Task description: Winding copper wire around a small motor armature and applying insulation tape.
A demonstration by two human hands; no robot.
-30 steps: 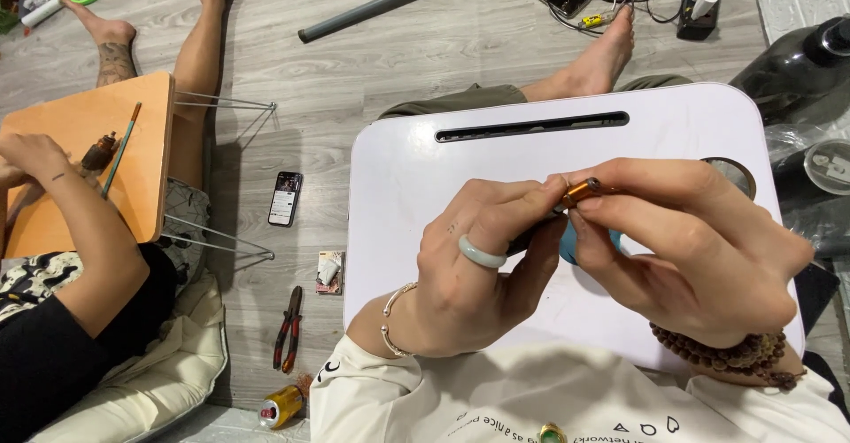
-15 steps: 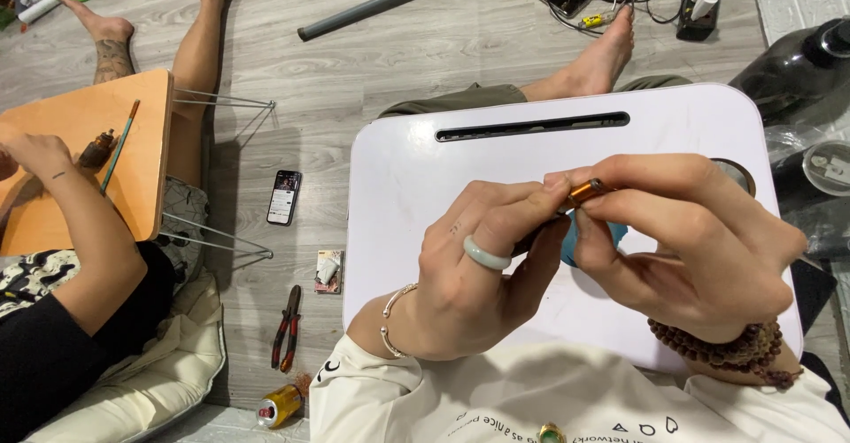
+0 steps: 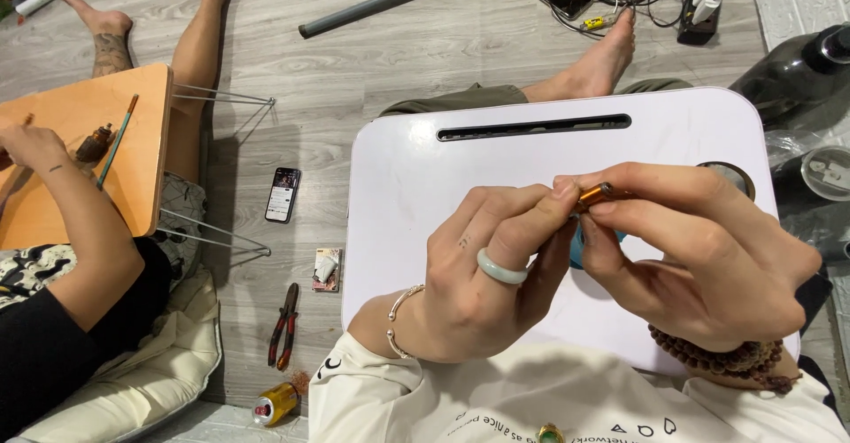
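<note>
Orange lap table (image 3: 133, 142) at far left, red-handled pliers (image 3: 283, 326) on grey floor. Over white lap tray (image 3: 425, 169): left hand (image 3: 482, 275) and right hand (image 3: 699, 248), both pinched on small copper-coloured cylinder (image 3: 591, 197), held above tray's middle, blue object (image 3: 577, 244) behind fingers.

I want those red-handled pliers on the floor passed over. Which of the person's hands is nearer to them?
Left. The left hand is over the white lap table's near side to the pliers; the right hand is farther across.
</note>
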